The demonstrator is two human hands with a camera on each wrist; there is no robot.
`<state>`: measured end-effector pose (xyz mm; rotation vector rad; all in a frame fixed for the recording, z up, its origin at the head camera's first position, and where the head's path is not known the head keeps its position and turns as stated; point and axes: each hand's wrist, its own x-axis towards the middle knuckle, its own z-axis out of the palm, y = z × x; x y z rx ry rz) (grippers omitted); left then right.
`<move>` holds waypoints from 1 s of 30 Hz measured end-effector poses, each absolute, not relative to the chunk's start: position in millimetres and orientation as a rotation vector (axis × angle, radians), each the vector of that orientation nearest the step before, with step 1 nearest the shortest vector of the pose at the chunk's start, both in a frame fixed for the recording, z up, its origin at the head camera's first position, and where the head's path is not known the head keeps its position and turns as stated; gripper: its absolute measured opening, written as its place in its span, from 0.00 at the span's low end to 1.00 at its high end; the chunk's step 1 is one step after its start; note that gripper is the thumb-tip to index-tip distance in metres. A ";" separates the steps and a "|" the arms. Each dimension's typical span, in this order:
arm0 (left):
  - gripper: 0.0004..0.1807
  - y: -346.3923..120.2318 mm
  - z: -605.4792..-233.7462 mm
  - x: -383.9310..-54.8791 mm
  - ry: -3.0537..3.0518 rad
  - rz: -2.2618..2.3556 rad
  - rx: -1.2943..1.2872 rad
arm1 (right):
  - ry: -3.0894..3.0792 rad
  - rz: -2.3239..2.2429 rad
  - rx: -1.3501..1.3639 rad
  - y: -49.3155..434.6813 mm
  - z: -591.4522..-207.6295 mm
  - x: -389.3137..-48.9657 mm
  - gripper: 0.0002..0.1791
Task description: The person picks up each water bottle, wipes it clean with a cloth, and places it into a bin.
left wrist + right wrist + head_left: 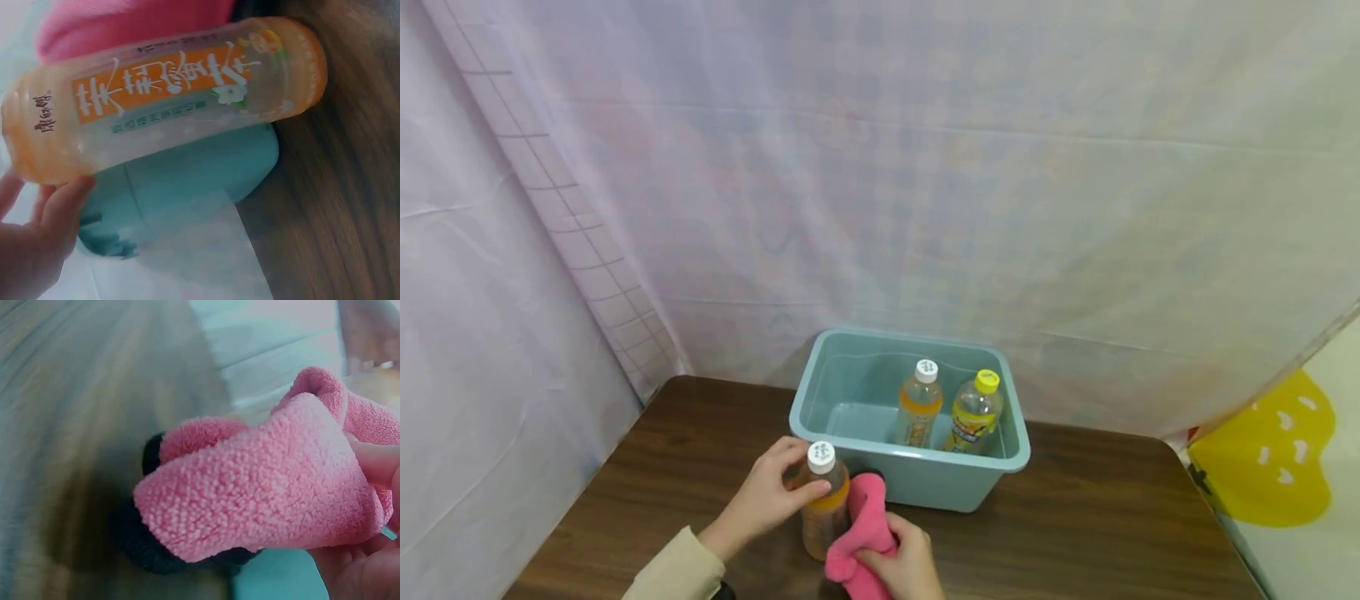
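Note:
In the head view my left hand (767, 487) grips a bottle (824, 521) around its upper part, just below the white cap. The left wrist view shows this bottle's orange-and-white label (165, 94) up close. My right hand (908, 562) pinches a fluffy pink cloth (867, 521) right beside the bottle. Folded over itself, the cloth (250, 487) shows dark parts along its far end in the right wrist view. Behind both hands stands a blue-green plastic bin (917, 483).
Inside the bin, on its right side, are a white-capped bottle (920, 404) and a yellow-capped bottle (976, 417). The bin rests on a dark wooden table (1090, 500), against a pale curtain (925, 208). A yellow shape (1270, 458) hangs at the right.

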<state>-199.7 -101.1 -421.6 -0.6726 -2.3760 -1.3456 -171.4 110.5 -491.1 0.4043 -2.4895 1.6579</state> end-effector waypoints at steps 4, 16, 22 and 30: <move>0.19 -107.9 -416.4 -200.1 -2.402 -1.301 -0.766 | -2.393 1.653 0.425 110.9 -469.3 -164.9 0.18; 0.17 -116.9 -413.6 -203.3 -2.493 -1.318 -0.801 | -2.343 1.507 0.521 95.7 -417.2 -175.9 0.18; 0.17 -118.4 -417.9 -205.7 -2.436 -1.301 -0.846 | -2.310 1.351 0.633 81.4 -418.7 -183.6 0.22; 0.16 -118.2 -419.2 -204.8 -2.382 -1.378 -0.903 | -2.363 1.357 0.611 77.5 -431.7 -186.8 0.22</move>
